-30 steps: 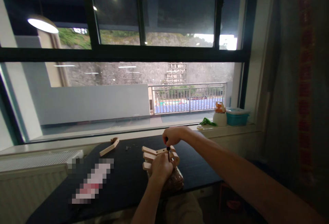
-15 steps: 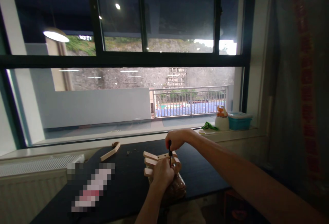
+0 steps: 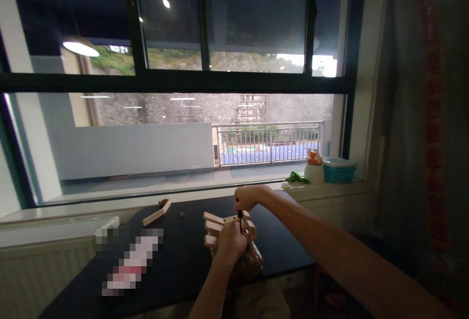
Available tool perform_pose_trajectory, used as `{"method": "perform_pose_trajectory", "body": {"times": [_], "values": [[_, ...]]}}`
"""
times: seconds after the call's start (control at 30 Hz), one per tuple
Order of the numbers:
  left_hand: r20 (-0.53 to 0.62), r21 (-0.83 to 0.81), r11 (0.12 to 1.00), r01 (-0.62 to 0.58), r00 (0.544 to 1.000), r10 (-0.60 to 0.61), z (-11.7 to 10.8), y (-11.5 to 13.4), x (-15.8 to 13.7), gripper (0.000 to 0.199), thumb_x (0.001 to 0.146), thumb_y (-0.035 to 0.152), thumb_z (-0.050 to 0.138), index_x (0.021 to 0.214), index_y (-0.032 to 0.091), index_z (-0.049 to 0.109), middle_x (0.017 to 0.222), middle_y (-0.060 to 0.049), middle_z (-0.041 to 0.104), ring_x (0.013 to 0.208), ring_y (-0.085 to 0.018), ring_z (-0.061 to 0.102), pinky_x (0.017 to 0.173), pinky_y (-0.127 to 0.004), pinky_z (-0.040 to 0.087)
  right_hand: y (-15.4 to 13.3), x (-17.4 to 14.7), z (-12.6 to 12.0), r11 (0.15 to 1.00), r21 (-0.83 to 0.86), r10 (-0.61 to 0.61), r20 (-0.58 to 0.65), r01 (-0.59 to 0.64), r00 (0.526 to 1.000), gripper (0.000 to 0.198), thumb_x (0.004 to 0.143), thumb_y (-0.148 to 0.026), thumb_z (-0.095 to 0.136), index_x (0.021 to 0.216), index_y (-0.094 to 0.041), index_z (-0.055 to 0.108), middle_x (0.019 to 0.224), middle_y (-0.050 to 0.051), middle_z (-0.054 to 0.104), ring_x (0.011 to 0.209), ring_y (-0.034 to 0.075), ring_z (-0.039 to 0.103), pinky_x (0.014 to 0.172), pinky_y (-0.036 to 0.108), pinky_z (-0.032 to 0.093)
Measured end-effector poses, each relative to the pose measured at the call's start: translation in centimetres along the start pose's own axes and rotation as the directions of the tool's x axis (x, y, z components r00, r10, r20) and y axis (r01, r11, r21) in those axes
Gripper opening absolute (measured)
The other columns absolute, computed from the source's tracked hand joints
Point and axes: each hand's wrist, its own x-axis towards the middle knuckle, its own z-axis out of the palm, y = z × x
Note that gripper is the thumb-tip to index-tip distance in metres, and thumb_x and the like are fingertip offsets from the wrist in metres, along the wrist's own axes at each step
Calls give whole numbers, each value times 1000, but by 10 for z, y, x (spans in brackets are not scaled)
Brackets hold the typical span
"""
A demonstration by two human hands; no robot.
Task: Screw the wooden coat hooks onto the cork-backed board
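Observation:
My right hand (image 3: 248, 197) is closed around the black handle of a screwdriver (image 3: 240, 214), which points straight down. Below it, my left hand (image 3: 232, 241) grips a pale wooden frame (image 3: 214, 227) made of several slats with rounded ends and dark holes. The screwdriver's tip is hidden behind my left fingers. Under the frame lies a brown bundle in shiny clear wrapping (image 3: 251, 260), close to the table's near edge.
On the black table (image 3: 183, 265), a loose angled wooden piece (image 3: 157, 214) and small screws (image 3: 181, 215) lie at the back left. A blurred pinkish item (image 3: 134, 263) is nearer. The windowsill holds a teal box (image 3: 339, 171), a white pot (image 3: 314, 174) and a green cloth (image 3: 296, 178).
My right hand has turned slightly on the screwdriver handle, with the fingers now lying differently. The whole view has shifted a little; my left hand stays on the wooden frame.

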Motion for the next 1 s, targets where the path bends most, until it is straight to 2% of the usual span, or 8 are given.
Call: {"method": "perform_pose_trajectory", "body": {"times": [0.13, 0.27, 0.33, 0.6, 0.7, 0.83, 1.0], "values": [[11, 0, 1000, 3, 1000, -3, -1, 1, 0, 25, 78, 19, 46, 90, 13, 66, 95, -13, 68, 94, -23, 61, 79, -30, 42, 12, -2, -4, 999, 45, 6, 83, -10, 997, 37, 79, -31, 50, 90, -1, 69, 82, 16, 69, 64, 18, 60, 49, 25, 41], [16, -8, 1000, -6, 1000, 6, -4, 1, 0, 24, 78, 19, 45, 85, 15, 68, 90, -11, 69, 89, -22, 62, 77, -29, 43, 21, -6, -12, 993, 113, -59, 104, 47, 993, 36, 75, -26, 58, 108, -11, 65, 89, 7, 69, 65, 11, 59, 50, 18, 42], [14, -8, 1000, -7, 1000, 8, -4, 1, 0, 25, 77, 19, 45, 87, 15, 67, 91, -11, 69, 90, -21, 62, 78, -28, 43, 19, -7, -14, 990, 121, -84, 98, 72, 992, 36, 73, -22, 59, 108, -13, 65, 91, 6, 69, 68, 11, 59, 52, 17, 42], [14, -4, 1000, -16, 1000, 16, -4, 2, -1, 29, 77, 19, 46, 98, 15, 64, 98, -12, 68, 96, -23, 61, 81, -29, 42, 4, -12, -9, 996, 55, -72, 18, 71, 997, 31, 75, -15, 56, 103, -11, 67, 100, 8, 68, 85, 17, 59, 64, 22, 43], [12, -2, 1000, -15, 1000, 15, -4, 1, -1, 29, 77, 18, 45, 97, 14, 65, 97, -13, 68, 95, -24, 61, 80, -31, 43, 7, -13, -7, 998, 34, -46, 26, 45, 999, 26, 81, -19, 55, 103, -10, 65, 99, 8, 66, 87, 18, 59, 69, 25, 45], [0, -4, 1000, -20, 1000, 20, -2, 0, -1, 29, 78, 18, 44, 98, 15, 65, 99, -12, 68, 96, -24, 61, 81, -30, 42, 9, -8, -3, 1000, 8, -17, 52, 16, 999, 28, 87, -32, 52, 108, -14, 58, 106, 6, 60, 90, 18, 58, 76, 36, 49], [-4, 2, 1000, -8, 1000, 8, -1, -1, 1, 27, 77, 18, 46, 95, 13, 65, 99, -13, 68, 97, -25, 61, 80, -30, 43, 2, -3, -2, 1000, -19, 18, -2, -18, 1000, 32, 88, -34, 51, 112, -14, 55, 111, 9, 57, 94, 19, 57, 79, 40, 48]]}}
